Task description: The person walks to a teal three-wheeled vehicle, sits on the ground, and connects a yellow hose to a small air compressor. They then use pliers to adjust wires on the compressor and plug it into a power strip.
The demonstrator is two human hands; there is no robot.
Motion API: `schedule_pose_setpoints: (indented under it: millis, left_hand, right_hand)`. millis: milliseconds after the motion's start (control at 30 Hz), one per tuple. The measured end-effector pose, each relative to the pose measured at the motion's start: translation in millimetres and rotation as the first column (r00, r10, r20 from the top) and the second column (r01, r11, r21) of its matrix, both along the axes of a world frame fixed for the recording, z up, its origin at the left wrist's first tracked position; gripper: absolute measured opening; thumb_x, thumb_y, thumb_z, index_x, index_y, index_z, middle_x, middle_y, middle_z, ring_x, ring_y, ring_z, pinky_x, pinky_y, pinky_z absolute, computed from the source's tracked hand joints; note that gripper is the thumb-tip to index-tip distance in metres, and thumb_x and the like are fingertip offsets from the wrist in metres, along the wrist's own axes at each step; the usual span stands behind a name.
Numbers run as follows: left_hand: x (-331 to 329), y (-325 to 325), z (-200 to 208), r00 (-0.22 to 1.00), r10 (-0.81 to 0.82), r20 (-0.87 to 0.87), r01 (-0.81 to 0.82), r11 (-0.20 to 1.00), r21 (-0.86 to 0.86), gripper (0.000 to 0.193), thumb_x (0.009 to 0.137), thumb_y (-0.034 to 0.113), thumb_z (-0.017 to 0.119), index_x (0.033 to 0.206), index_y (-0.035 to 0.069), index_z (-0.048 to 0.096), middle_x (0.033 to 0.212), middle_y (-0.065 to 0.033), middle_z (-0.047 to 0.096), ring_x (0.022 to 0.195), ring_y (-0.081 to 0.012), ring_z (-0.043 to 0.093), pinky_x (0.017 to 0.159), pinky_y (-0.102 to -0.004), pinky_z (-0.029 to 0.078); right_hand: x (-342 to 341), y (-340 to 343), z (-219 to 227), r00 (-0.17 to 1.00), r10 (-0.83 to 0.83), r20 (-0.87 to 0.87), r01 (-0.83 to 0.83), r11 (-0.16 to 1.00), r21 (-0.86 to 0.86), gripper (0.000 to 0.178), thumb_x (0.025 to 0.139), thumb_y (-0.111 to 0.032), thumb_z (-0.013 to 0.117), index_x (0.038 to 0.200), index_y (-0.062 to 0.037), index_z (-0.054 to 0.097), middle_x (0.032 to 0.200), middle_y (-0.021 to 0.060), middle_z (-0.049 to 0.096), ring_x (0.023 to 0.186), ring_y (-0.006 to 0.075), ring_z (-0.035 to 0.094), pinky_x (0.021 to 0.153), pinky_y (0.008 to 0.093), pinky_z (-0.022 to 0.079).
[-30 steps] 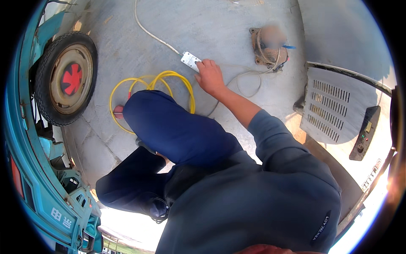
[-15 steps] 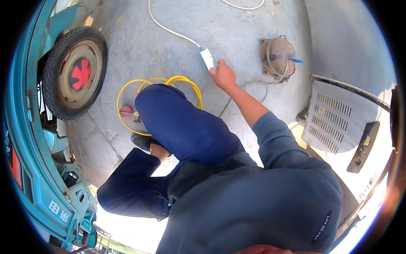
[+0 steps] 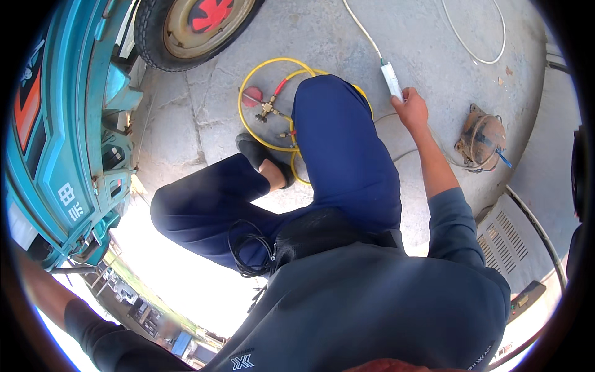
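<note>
My right hand is closed round the near end of a white power strip, held above the concrete floor. A white cord runs from the strip's far end. Thin grey wires lead from near this hand to a rusty brown compressor with a blue wire end, on the floor to the right. My left forearm reaches out at the lower left beside the teal vehicle; its hand is lost past the dark rim. A coiled black cable lies on my lap, by my waist.
A yellow hose with a brass valve and a red round gauge lies by my foot. At left stands a teal vehicle, a spare-looking wheel near it. A slotted grey metal panel is at right.
My view has swung left, so the floor things appear further right. My left forearm has come into view at the lower left, and the black cable shows on my lap. The right hand keeps its grip.
</note>
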State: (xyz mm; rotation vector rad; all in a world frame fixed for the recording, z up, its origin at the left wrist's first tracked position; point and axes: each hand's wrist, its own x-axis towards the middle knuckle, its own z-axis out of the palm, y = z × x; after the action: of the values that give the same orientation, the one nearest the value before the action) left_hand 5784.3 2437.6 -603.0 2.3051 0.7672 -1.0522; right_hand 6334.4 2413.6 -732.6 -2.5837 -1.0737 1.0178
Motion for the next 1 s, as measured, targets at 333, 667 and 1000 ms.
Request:
schedule_pose_setpoints:
  millis: [333,667,1000]
  left_hand:
    - [45,140,276,0.913,-0.156,0.378,-0.178,0.681,0.71,0.039,0.097,0.025,0.06,0.134,0.014,0.063,0.138,-0.009,0.063,0.126,-0.0288,0.059,0.104,-0.0392,0.049]
    - [98,222,92,0.828,-0.025,0.56,-0.324,0.793,0.515,0.043,0.094,0.024,0.069,0.134,0.011,0.065,0.13,-0.0141,0.067,0.119,-0.0327,0.064,0.1,-0.0411,0.052]
    - [120,205,-102,0.551,0.797,0.246,-0.804,0.43,0.41,0.074,0.087,0.035,0.072,0.154,0.021,0.044,0.134,-0.0168,0.064,0.129,-0.0329,0.059,0.108,-0.0435,0.047]
  right_hand:
    - [6,-6,-60,0.93,-0.279,0.239,0.255,0.959,0.125,0.05,0.087,-0.048,0.072,0.107,-0.0024,0.074,0.103,0.0223,0.074,0.097,0.0386,0.071,0.087,0.0476,0.055]
    - [18,85,71,0.752,-0.48,-0.451,0.64,0.696,0.326,0.031,0.094,-0.031,0.072,0.112,-0.0062,0.07,0.091,0.001,0.068,0.085,0.0119,0.066,0.068,0.0292,0.05]
    - [-95,137,99,0.713,-0.29,-0.638,0.53,0.819,0.22,0.026,0.096,-0.026,0.066,0.107,-0.0035,0.071,0.087,0.0032,0.067,0.08,0.0161,0.065,0.069,0.0314,0.05]
